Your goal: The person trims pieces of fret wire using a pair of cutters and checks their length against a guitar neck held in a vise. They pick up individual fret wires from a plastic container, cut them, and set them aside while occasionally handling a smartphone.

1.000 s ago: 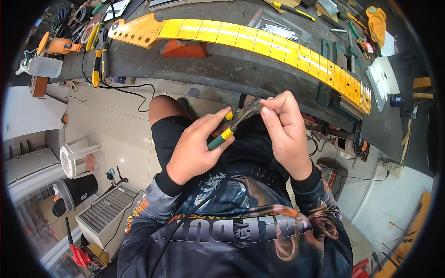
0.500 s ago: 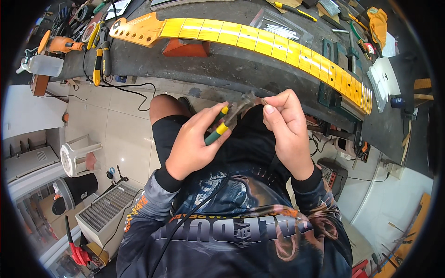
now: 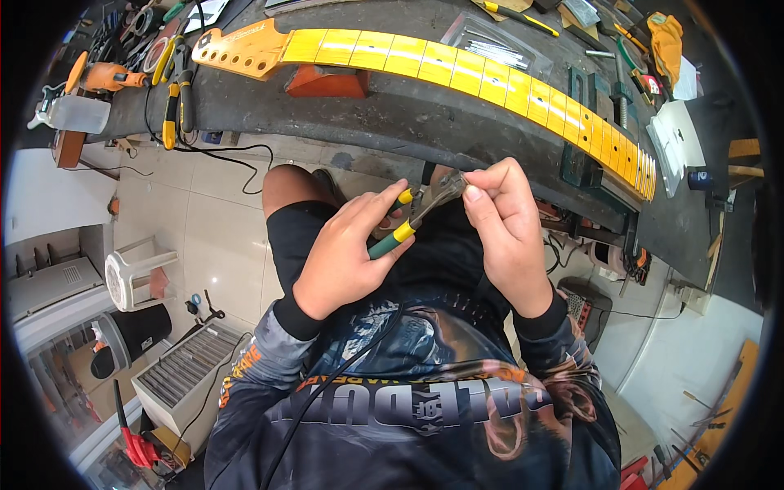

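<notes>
My left hand [image 3: 347, 257] is closed around a pair of pliers [image 3: 403, 232] with green and yellow grips, above my lap. Their metal jaws point up and to the right and reach the fingertips of my right hand [image 3: 508, 214]. That hand is closed in a pinch of thumb and forefinger; the small thing between them is mostly hidden by the fingers and jaws. Beyond both hands, a guitar neck [image 3: 441, 67] with a glossy yellow fretted board lies along the bench, its headstock to the left.
A red-orange block [image 3: 327, 83] sits under the neck near its headstock. Yellow-and-black pliers [image 3: 171, 114] and an orange power tool [image 3: 110, 77] lie at the bench's left. A clear bag of thin metal strips [image 3: 494, 51] is behind the neck. A white stool [image 3: 135, 273] stands on the floor.
My left hand has moved the pliers slightly right, bringing their jaws up to my right fingertips. My right hand has stayed almost still.
</notes>
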The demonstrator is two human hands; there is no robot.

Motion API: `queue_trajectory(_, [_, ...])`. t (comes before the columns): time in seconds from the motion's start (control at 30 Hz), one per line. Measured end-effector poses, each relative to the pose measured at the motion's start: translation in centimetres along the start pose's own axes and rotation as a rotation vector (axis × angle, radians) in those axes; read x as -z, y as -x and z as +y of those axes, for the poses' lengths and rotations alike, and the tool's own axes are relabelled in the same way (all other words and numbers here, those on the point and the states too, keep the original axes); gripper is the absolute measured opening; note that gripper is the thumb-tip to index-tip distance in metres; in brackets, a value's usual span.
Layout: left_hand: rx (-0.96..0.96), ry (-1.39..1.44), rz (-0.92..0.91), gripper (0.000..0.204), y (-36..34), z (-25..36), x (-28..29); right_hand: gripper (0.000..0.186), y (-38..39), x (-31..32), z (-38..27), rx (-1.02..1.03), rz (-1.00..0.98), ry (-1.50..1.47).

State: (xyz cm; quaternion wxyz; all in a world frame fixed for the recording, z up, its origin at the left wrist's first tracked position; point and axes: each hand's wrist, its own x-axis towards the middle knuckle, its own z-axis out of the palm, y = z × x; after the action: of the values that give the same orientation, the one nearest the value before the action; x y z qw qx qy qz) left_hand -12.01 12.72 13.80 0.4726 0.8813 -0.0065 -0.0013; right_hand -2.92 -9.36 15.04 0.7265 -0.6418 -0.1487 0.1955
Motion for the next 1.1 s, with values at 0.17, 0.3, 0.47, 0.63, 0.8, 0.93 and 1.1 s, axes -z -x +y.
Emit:
queue_trajectory(0.17, [0.035, 0.018, -0.027, 0.065, 0.2, 0.1, 0.1, 0.006, -0.1, 0.2, 0.4, 0.04, 0.017, 0.125])
queue_trajectory(0.3, [0.007, 0.044, -0.024, 0.056, 0.3, -0.6, -0.3, 0.005, -0.3, 0.0, 0.6, 0.078, 0.029, 0.13])
queue_trajectory(0.47, [-0.023, 0.123, 0.028, 0.037, 0.9, -1.3, -1.4, 0.005, -0.4, 0.1, 0.8, 0.107, 0.032, 0.144])
queue_trajectory(0.63, [0.128, 0.234, 0.143, 0.021, 0.6, -1.3, 0.1, 0.006, -0.2, 0.5, 0.7, 0.004, 0.017, 0.013])
queue_trajectory(0.8, [-0.041, 0.154, 0.121, 0.042, 0.0, -1.9, 0.1, 0.007, -0.3, 0.1, 0.2, -0.001, 0.015, 0.009])
queue_trajectory(0.93, [-0.008, 0.009, -0.011, 0.065, -0.2, -0.2, 0.2, 0.007, -0.2, -0.1, -0.3, -0.002, 0.009, -0.013])
queue_trajectory(1.1, [0.0, -0.008, -0.025, 0.07, -0.2, -0.1, 0.3, 0.007, 0.0, 0.1, -0.3, 0.014, 0.0, -0.003])
